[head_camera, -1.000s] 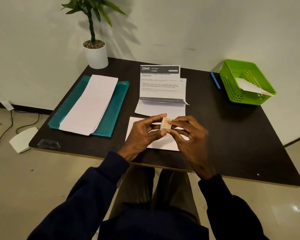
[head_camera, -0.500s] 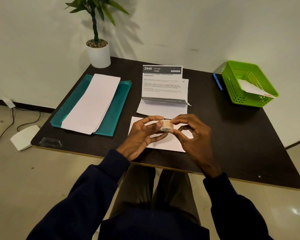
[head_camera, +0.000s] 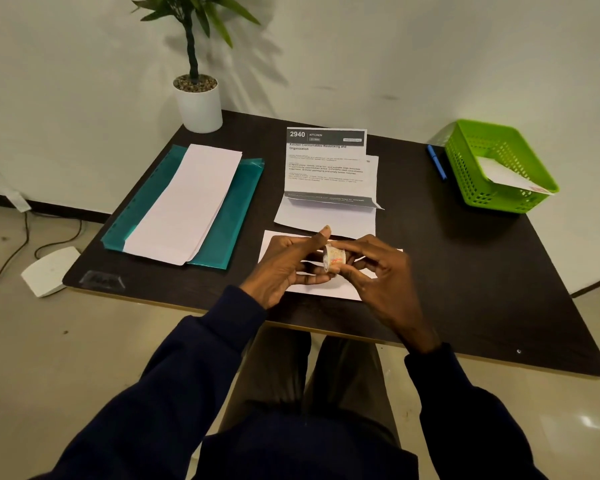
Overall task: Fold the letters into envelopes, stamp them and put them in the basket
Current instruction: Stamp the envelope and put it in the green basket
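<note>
A small roll of stamps (head_camera: 334,259) is held between both hands just above a white envelope (head_camera: 312,289) near the table's front edge. My right hand (head_camera: 378,271) pinches the roll with thumb and fingers. My left hand (head_camera: 288,268) touches the roll's left side, fingers bent, thumb raised. Behind the envelope lies a partly folded printed letter (head_camera: 326,168) on another white sheet. A green basket (head_camera: 499,168) at the far right holds one stamped envelope (head_camera: 510,176).
A stack of white envelopes (head_camera: 187,202) lies on a teal plastic folder (head_camera: 236,216) at the left. A potted plant (head_camera: 198,98) stands at the back left corner. A blue pen (head_camera: 436,162) lies beside the basket. The dark table (head_camera: 482,271) ends close to my lap.
The stamp roll has turned in my fingers, from face-on to edge-on. My left thumb has lifted off the roll. Both hands stay over the envelope.
</note>
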